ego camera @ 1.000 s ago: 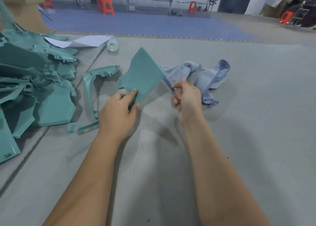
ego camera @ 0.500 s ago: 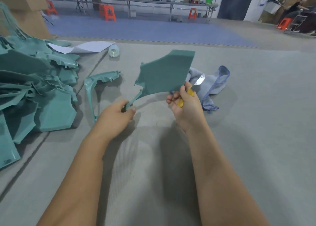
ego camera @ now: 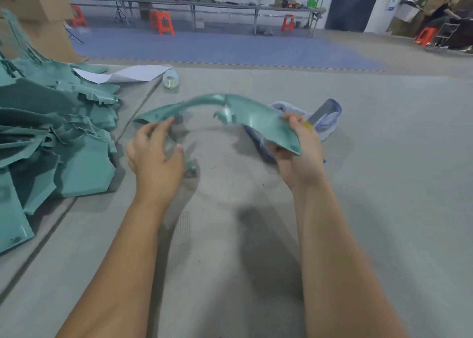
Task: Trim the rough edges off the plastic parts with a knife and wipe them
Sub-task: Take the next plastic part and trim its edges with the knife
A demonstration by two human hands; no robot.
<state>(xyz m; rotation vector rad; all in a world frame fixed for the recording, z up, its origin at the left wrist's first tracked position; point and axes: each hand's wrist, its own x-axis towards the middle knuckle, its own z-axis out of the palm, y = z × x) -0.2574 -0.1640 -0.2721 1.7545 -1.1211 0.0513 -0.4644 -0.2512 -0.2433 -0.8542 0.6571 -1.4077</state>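
Teal plastic part (ego camera: 256, 122), a long curved moulded piece, is held in the air above the grey surface (ego camera: 384, 184), near the middle of the scene. The right hand (ego camera: 298, 153) grips its right, wider end: the thumb lies on top and the fingers (ego camera: 275, 150) curl under the edge. The same hand also holds a knife with a yellow handle (ego camera: 307, 126), and its grey blade points up and to the right, away from the part. The left hand (ego camera: 156, 156) is below the narrow left end of the part; its fingers are spread and relaxed, and the picture is blurred there, so I cannot tell if they touch the plastic. Behind the right hand, a crumpled light-blue cloth (ego camera: 330, 117) lies on the surface. At the left, a big pile of teal plastic parts (ego camera: 56, 133) rests on the surface. Farther back, a white sheet of paper (ego camera: 128, 73) lies, and just to its right is a clear roll of tape (ego camera: 170, 79).
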